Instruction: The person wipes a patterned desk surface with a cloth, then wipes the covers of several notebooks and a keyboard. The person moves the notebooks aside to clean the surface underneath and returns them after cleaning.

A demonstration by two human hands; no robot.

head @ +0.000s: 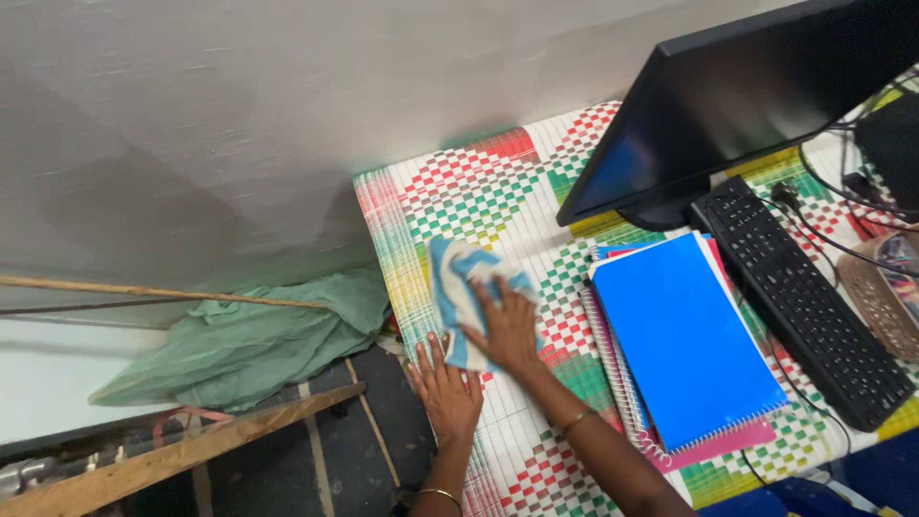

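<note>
A table under a checked woven cover (498, 182) stands against a pale wall, its near edge cut off by the frame. A black monitor (747, 96) leans over the far end, its top out of sight. Beside a black keyboard (804, 306) lies a stack of notebooks (684, 345), blue cover uppermost. A woven basket (876, 297) sits at the right edge; its contents are too blurred to tell. A blue-and-white cloth (459, 287) lies near the table's left edge, its long axis running towards the wall. The right hand (507, 330) presses flat on it, fingers spread. The left hand (448, 393) rests open on the table edge, just beside the cloth.
</note>
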